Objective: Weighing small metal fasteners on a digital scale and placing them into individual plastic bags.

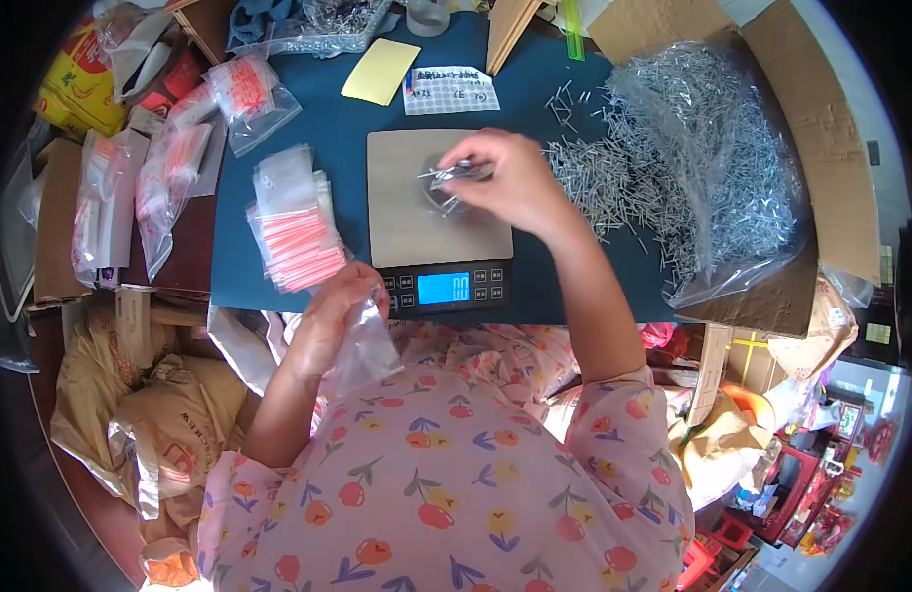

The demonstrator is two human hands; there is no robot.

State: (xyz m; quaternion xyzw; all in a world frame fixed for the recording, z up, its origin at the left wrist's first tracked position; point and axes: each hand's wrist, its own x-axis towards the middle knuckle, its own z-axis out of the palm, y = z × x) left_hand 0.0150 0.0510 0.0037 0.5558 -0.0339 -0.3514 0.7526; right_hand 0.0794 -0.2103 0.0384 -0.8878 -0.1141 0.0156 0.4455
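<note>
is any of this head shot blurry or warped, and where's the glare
Head view: fisheye bends straight edges near the rim, as on the cardboard at upper right, with black corners; the right hand over the scale and the clear bag in the left hand look slightly smeared; glare sits on the plastic bag of nails and the scale's blue display.

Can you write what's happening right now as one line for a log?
right hand: holds metal pins over scale | left hand: holds clear bag | pin pile: right of scale
</note>
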